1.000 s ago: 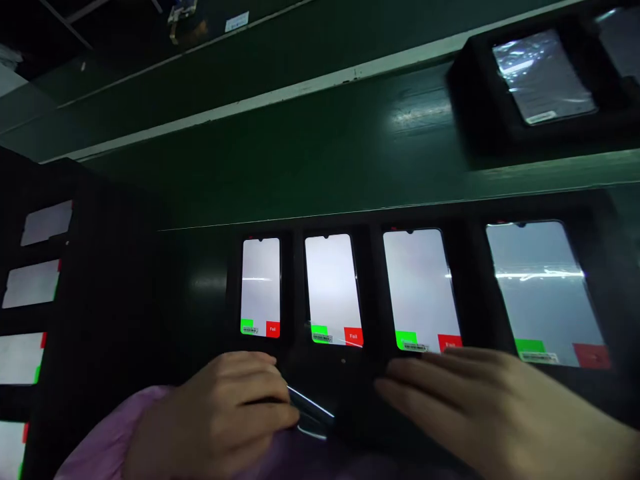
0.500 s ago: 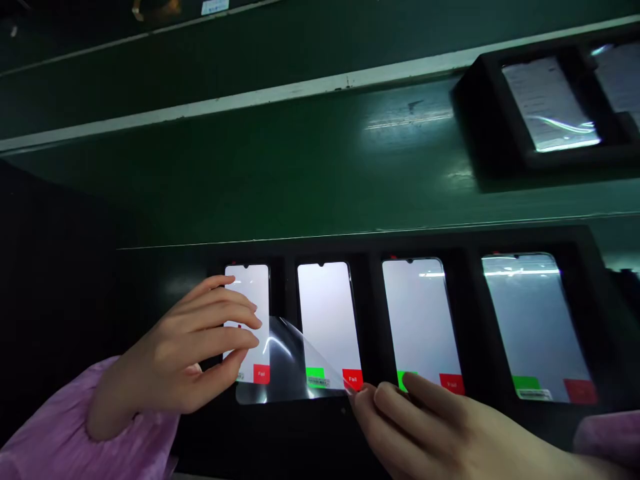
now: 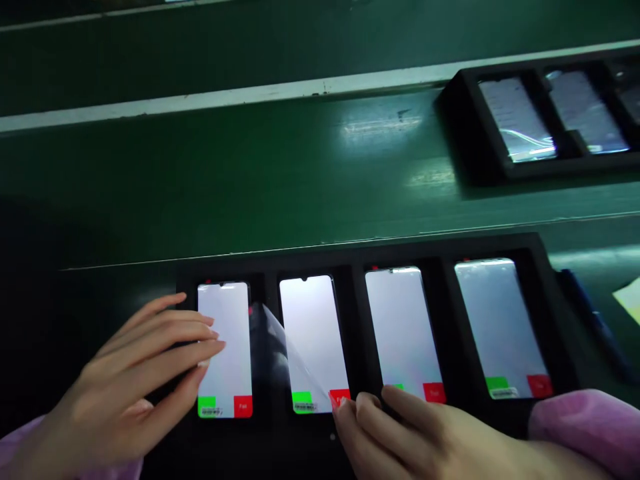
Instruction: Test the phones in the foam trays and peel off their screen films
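Four lit phones lie in a row in a black foam tray (image 3: 267, 437), each with a green and a red block at its lower end. My left hand (image 3: 145, 373) hovers over the left edge of the leftmost phone (image 3: 233, 347), fingers stretched out and apart. Pinched in my right hand (image 3: 400, 433) is the corner of a clear film (image 3: 287, 353), by the red block of the second phone (image 3: 313, 333). The film slants up and left, between the first two phones. My right fingers partly cover the lower end of the third phone (image 3: 403, 327). The rightmost phone (image 3: 500, 327) is dimmer.
Another black tray (image 3: 480, 143) with more phones stands at the back right on the green surface (image 3: 225, 180). A dark blue pen-like object (image 3: 595, 320) lies right of the near tray, with pale yellow paper (image 3: 631, 300) at the right edge.
The film has swung off the leftmost phone's lower part and now looks narrower. My left hand is farther left and lower in view. The camera view has shifted.
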Motion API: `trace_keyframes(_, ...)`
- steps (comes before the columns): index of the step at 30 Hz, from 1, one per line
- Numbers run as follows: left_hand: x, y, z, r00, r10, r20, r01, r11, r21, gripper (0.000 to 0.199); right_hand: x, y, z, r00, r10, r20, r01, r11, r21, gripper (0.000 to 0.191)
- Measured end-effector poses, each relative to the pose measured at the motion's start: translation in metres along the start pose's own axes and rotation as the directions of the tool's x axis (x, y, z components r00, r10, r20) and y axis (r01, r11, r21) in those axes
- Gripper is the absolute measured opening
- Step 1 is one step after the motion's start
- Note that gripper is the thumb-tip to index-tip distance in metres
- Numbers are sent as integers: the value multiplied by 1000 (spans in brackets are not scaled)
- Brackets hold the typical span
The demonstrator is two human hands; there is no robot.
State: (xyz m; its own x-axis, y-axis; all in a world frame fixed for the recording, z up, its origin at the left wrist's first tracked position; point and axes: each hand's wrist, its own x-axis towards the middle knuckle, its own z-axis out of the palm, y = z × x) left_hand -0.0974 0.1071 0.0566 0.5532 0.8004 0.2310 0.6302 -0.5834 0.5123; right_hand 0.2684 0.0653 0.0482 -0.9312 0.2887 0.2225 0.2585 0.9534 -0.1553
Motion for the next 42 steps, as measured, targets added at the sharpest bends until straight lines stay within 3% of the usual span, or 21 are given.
trace_keyframes(3, 2, -16, 6, 984, -132, -123, 150, 976, 155, 28, 14, 12, 0, 992, 95, -80, -92, 995, 40, 20)
trace_keyframes(6, 9, -28, 17, 944, -238, -228, 301, 903, 306, 20, 29, 39, -1, 962, 251, -111, -246, 968, 58, 20)
trace_keyframes(10, 13, -36, 36, 930, -209, -303, 301, 906, 299, 15, 45, 77, 0, 806, 588, -72, -590, 807, -16, 15)
trace_keyframes(13, 14, -38, 44, 913, -204, -352, 302, 920, 251, 14, 52, 92, 0, 717, 697, -30, -697, 716, -35, 22)
trace_keyframes(20, 21, -42, 43, 896, -251, -366, 340, 918, 203, 16, 64, 109, -11, 630, 774, 68, -760, 596, 257, 18)
trace_keyframes(25, 22, -47, 45, 905, -225, -360, 312, 928, 203, 18, 70, 97, -9, 544, 837, 52, -838, 539, 85, 20)
trace_keyframes(29, 22, -50, 47, 912, -194, -361, 283, 935, 212, 17, 71, 91, -6, 534, 845, 21, -844, 531, 75, 21)
trace_keyframes(35, 26, -54, 46, 906, -189, -379, 286, 933, 218, 16, 75, 90, -21, 484, 870, 98, -844, 435, 313, 6)
trace_keyframes(42, 29, -56, 47, 904, -199, -378, 303, 923, 238, 18, 68, 74, -35, 514, 849, -124, -741, 512, 435, 14)
